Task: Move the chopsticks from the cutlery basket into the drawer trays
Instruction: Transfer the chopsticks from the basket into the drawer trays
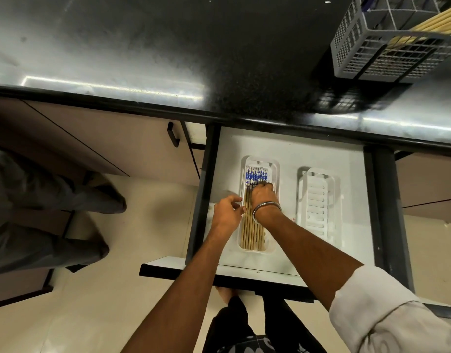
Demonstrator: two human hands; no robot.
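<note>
Forearms reach down from the near edge into the open white drawer, and both hands work at the left of two white slotted plastic trays. The left hand rests at that tray's left rim, its fingers curled loosely near the sticks; whether they pinch anything I cannot tell. The right hand, with a metal bangle on the wrist, lies directly on top of the tan wooden chopsticks with blue-and-white patterned ends, its fingers bent and pressed together upon them, apparently levelling the row. The sticks lie side by side, long axis running near to far, patterned ends away from the person. The second white tray, just to the right and apart, holds nothing and shows its ribbed floor. Farther off, on the glossy speckled black surface, stands the grey perforated plastic cutlery basket, with pale plain chopsticks leaning in it. These lie far and right, so the right hand is probably nearer for the next fetch.
</note>
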